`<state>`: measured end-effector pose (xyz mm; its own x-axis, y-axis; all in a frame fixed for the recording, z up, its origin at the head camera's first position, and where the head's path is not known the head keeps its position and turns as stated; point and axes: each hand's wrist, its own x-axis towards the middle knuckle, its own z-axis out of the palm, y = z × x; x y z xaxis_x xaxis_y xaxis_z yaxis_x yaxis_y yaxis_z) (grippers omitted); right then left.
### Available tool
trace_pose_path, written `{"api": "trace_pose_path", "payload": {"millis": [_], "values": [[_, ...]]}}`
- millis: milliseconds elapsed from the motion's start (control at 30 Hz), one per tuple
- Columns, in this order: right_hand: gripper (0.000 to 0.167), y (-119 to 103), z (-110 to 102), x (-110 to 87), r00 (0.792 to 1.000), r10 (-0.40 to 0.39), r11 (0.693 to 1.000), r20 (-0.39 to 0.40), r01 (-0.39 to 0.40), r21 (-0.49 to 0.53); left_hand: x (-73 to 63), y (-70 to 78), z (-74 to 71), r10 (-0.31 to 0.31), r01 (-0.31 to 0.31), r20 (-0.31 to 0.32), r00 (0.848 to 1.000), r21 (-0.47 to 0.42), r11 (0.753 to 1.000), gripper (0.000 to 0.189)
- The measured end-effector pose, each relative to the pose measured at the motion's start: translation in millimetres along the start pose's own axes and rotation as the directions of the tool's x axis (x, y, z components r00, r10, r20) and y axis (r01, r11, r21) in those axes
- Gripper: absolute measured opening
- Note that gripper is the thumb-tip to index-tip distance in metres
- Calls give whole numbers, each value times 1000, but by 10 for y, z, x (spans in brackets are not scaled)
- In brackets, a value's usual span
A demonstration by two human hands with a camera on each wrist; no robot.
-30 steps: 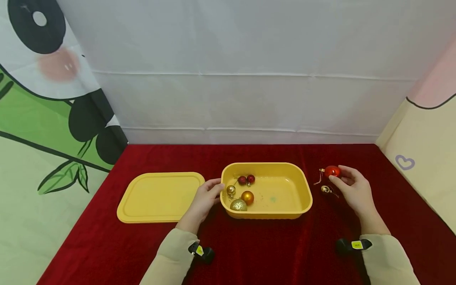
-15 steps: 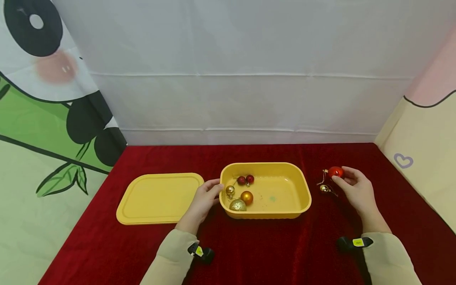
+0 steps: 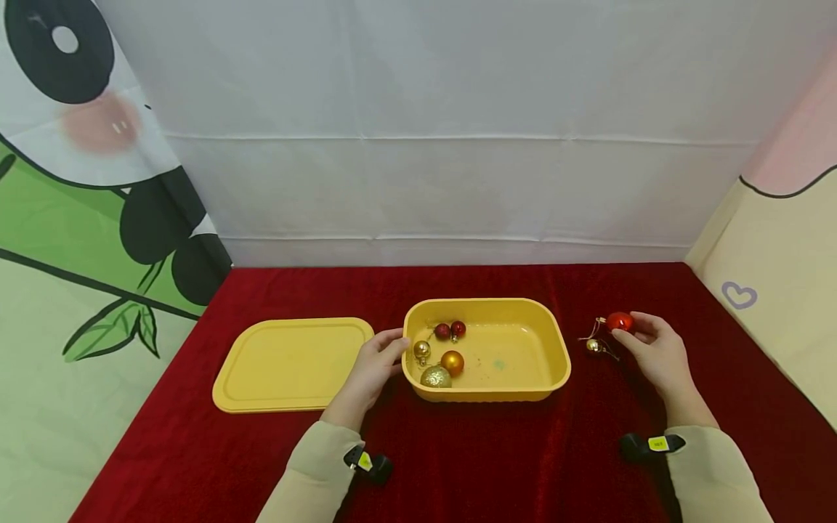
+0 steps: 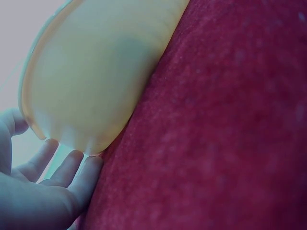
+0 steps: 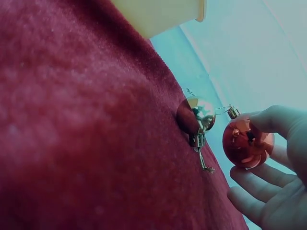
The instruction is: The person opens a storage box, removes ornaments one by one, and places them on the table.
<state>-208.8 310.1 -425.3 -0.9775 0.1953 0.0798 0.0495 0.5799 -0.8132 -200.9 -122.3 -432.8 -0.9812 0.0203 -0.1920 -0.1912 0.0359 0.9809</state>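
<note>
On the right, my right hand (image 3: pixel 656 356) holds a shiny red Christmas bauble (image 5: pixel 247 143) between thumb and fingers, its gold cap and string pointing left. A small gold bauble (image 3: pixel 593 346) lies on the red cloth just below it, its cap and string toward the hand. At the left end of a yellow plastic container (image 3: pixel 487 394), my left hand (image 3: pixel 371 367) grips the rim, thumb on top and fingertips against the outer wall (image 4: pixel 86 86). Inside are two dark red baubles (image 3: pixel 442 331), a small gold one (image 3: pixel 421 350), an orange-gold one (image 3: pixel 453 362) and a glittery gold one (image 3: pixel 436 376).
A flat yellow lid (image 3: pixel 290 365) lies left of the container, partly behind the left hand. Red velvet cloth (image 3: pixel 471 457) covers the table. A pale curtain (image 3: pixel 458 174) hangs along the back edge, with printed cloths at both sides.
My right hand has shifted slightly to the right with the red bauble. The left hand stays on the container's rim; the baubles inside look unmoved.
</note>
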Motion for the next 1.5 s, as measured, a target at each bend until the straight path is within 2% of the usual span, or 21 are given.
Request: {"api": "trace_pose_path", "payload": {"millis": [200,900,1500], "values": [[64,31,11,9,1000,5,1000,11,-5,15,-11,1,-11,-5,5,-6,1000,4,1000,40],[65,40,-5,4,998,29,997,57,-25,-66,-6,26,-26,1,-1,-5,1000,-7,1000,39],[63,-2,-55,-5,1000,20,997,4,-20,-74,-9,25,-8,2,-2,-1,1000,-1,1000,39]]}}
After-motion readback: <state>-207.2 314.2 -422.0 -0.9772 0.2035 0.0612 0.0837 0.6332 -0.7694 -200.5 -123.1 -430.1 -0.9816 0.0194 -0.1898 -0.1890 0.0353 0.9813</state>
